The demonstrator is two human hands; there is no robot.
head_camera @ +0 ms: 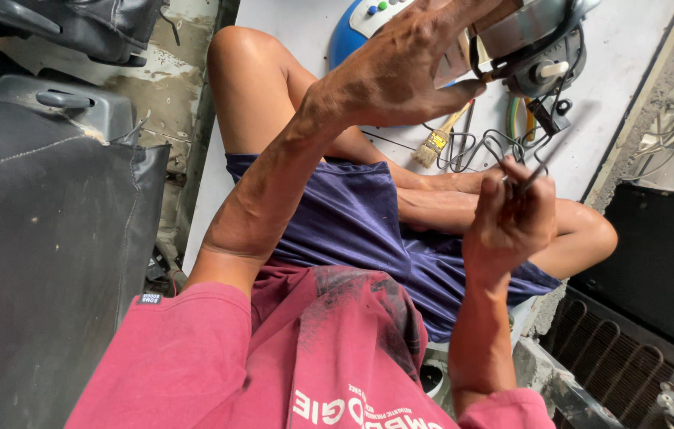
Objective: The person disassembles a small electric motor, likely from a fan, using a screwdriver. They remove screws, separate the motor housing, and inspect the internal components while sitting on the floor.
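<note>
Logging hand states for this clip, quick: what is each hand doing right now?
Left hand: grip closed on a round metal motor part, held up.
Right hand: closed around a thin dark tool, kind unclear.

A rough repair workshop: bare cracked concrete floor [164,79] at upper left, loose black wires [504,147] and a paintbrush [440,137] on a white sheet [631,71], and a condenser grille [615,365] at lower right.

Left hand [400,67] raised, fingers curled; right hand [509,218] fisted.
</note>
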